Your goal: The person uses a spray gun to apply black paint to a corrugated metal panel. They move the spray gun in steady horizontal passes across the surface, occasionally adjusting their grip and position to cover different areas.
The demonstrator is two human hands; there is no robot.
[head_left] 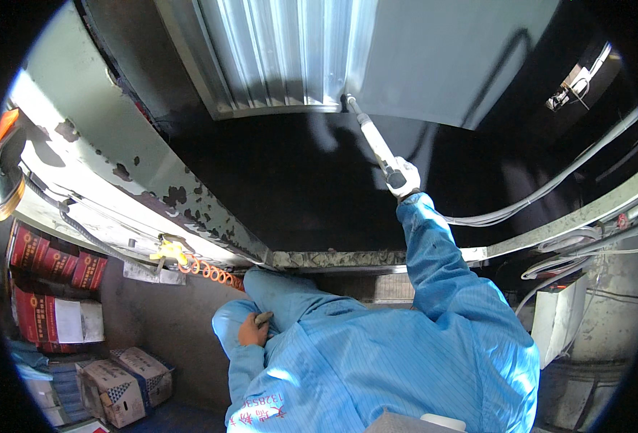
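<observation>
My right hand (pixel 404 178), in a white glove, is closed around the grip of a long white spray gun (pixel 376 141). The arm is stretched forward, and the gun's dark tip comes near the lower edge of a ribbed metal panel (pixel 283 54), where it meets a flat grey sheet (pixel 434 65). Whether the tip touches is not clear. My left hand (pixel 254 330) rests curled on my thigh by my bent knee. A small greyish bit shows at its fingers, too small to name.
A chipped pale frame (pixel 167 184) edges the dark opening before me. Left are a yellow tool (pixel 171 250) with a coiled orange hose (pixel 214 273), red boxes (pixel 48 256) and cartons (pixel 128 382). White cables (pixel 542 198) run along the right, above a white box (pixel 558 317).
</observation>
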